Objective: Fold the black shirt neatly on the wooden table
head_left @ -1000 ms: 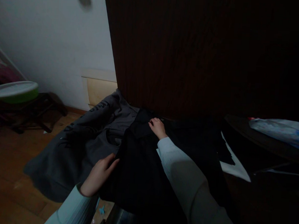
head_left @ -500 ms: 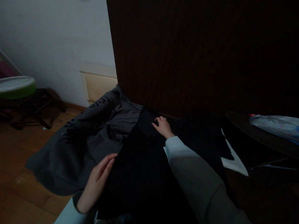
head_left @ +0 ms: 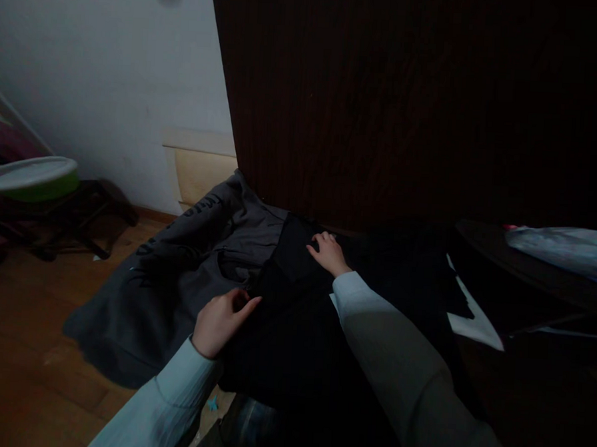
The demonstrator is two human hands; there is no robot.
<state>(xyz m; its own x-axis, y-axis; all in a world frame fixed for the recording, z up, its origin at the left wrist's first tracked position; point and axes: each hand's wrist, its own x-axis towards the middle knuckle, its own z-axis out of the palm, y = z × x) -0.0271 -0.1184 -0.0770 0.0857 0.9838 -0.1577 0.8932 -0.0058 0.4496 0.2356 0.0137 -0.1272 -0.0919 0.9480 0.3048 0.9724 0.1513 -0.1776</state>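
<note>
Dim room seen from above: a white wall point(head_left: 101, 73) at left, a dark wooden panel point(head_left: 384, 108) behind, and a brown plank floor point(head_left: 17, 342) at lower left. A black garment point(head_left: 293, 330) lies spread in front of the person, at the foot of the dark panel; the surface beneath it is hidden by cloth. A grey garment point(head_left: 169, 290) with dark lettering lies just beside it on the left, touching it and partly under its edge, its lower part draped toward the floor.

Left hand point(head_left: 223, 323): placed at the left edge of the black garment, fingers curled, the grip pressed together with thumb and forefinger pinching that edge. Right hand point(head_left: 330, 252): resting palm down on the upper part of the black garment, near the panel, the grip spread and flat on the cloth. Both arms wear pale long sleeves.

A white sheet point(head_left: 473, 323) shows just beside the right edge of the black garment. A pale plastic bag point(head_left: 562, 247) lies on a dark round worktop point(head_left: 520, 275) at far right. A green basin point(head_left: 30, 183) with a white top stands on a dark stool point(head_left: 83, 219) at far left, well apart from the hands.
</note>
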